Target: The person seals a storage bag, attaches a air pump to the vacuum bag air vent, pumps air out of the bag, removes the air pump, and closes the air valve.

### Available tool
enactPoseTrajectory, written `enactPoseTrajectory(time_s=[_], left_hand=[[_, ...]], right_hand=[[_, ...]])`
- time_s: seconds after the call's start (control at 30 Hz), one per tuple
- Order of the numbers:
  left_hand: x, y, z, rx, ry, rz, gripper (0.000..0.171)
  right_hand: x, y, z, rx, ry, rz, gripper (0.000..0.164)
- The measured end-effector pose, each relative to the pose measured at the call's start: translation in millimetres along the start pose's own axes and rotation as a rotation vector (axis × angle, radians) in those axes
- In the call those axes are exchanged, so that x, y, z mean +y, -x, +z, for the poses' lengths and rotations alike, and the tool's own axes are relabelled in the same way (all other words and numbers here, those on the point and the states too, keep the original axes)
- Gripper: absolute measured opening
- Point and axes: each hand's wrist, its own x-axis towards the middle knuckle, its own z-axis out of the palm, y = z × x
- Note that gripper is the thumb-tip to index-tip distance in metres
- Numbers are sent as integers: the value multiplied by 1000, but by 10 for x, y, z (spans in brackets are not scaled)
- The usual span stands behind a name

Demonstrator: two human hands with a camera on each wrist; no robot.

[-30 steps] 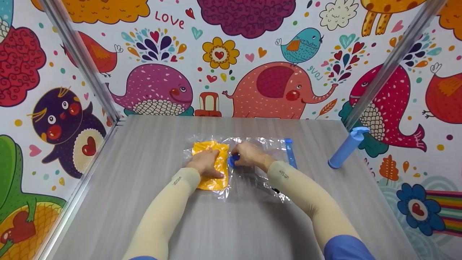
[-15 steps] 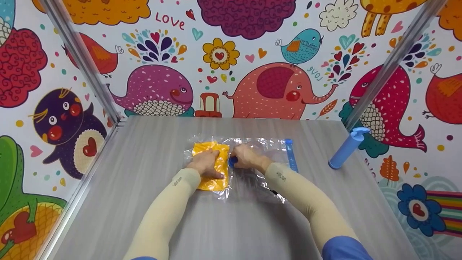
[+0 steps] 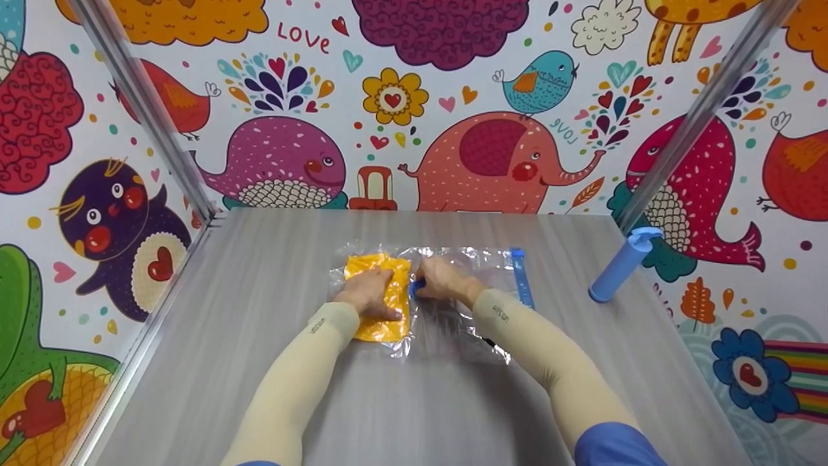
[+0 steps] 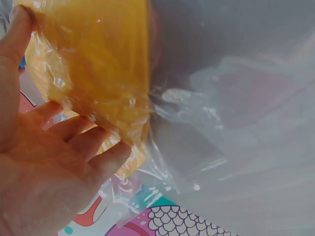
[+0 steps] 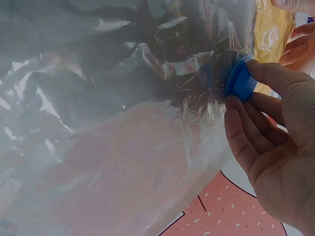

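Note:
A clear plastic vacuum bag [image 3: 446,330] lies across the table, with a folded yellow item [image 3: 381,331] inside its left part. My left hand [image 3: 367,292] rests on the yellow item through the plastic, fingers spread and thumb out to the right. Just right of the item, my right hand [image 3: 443,278] pinches the round blue valve cap [image 5: 241,83] on the bag between thumb and fingers. In the head view the right fingers partly cover this cap. A blue zip strip [image 3: 522,278] runs along the bag's right end.
A blue hand pump [image 3: 614,268] stands at the right side of the grey wood-grain table [image 3: 272,259]. Walls with cartoon animals [image 3: 485,162] and metal frame posts [image 3: 149,116] border the table at the back and sides.
My right hand has turned slightly at the blue valve cap, and its forearm has shifted a little left. The left hand stays in place on the yellow item.

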Motion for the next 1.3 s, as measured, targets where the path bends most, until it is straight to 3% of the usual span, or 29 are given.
enactPoseTrajectory(time_s=[0.2, 0.3, 0.33, 0.4, 0.53, 0.57, 0.63, 0.87, 1.13, 1.3], left_hand=[[-33, -51, 10, 4, -75, 45, 108], [-34, -49, 3, 0, -70, 45, 109], [-33, -46, 2, 0, -69, 43, 109], [-27, -38, -1, 7, -69, 43, 108], [-17, -36, 5, 20, -78, 51, 108], [-15, -37, 7, 22, -77, 54, 108], [-15, -42, 12, 22, -75, 56, 107], [0, -17, -2, 12, -52, 41, 109], [-9, -26, 3, 5, -47, 45, 109], [-2, -1, -19, -22, 3, 0, 108]], right_hand=[[-31, -7, 25, 50, -8, 71, 21], [-45, -27, 42, 59, -18, 127, 25], [62, -100, 142, 75, -31, 128, 28], [68, -122, 156, 83, -38, 149, 30], [530, -397, 583, 162, -40, 127, 40], [534, -402, 596, 165, -19, 138, 41], [748, -533, 807, 196, -1, 136, 44], [267, -255, 413, 204, 58, 174, 45], [-83, -25, 53, 72, -25, 323, 49], [-56, 9, -5, 52, 7, 244, 43]])
